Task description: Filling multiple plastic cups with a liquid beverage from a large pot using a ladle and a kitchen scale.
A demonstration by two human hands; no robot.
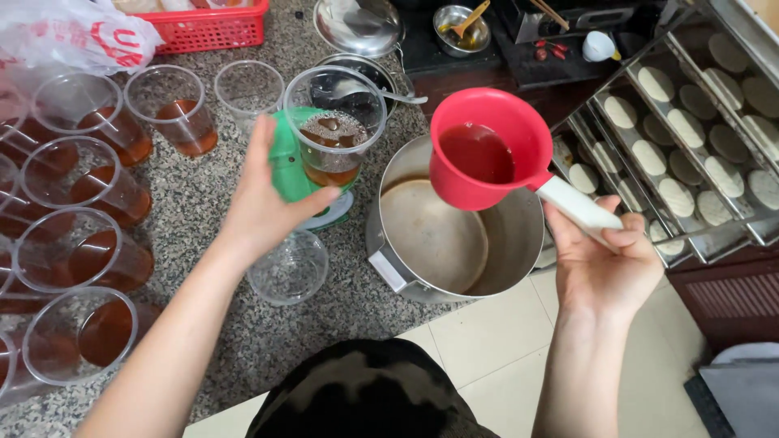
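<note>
My right hand (602,264) grips the white handle of a red ladle cup (480,150) holding dark reddish liquid, held above a large steel pot (503,243). My left hand (264,199) is spread open beside a clear plastic cup (334,130) with a little brown liquid, standing on a green scale (286,166). The fingers touch or nearly touch the cup and the scale. An empty clear cup (288,268) sits just below the scale on the speckled counter (268,341).
Several clear cups of brown liquid (77,251) fill the counter's left side. A red basket (207,24) and a plastic bag (73,36) sit at the back. Metal bowls (361,24) lie beyond the scale. A slanted rack of round lids (690,138) stands at right.
</note>
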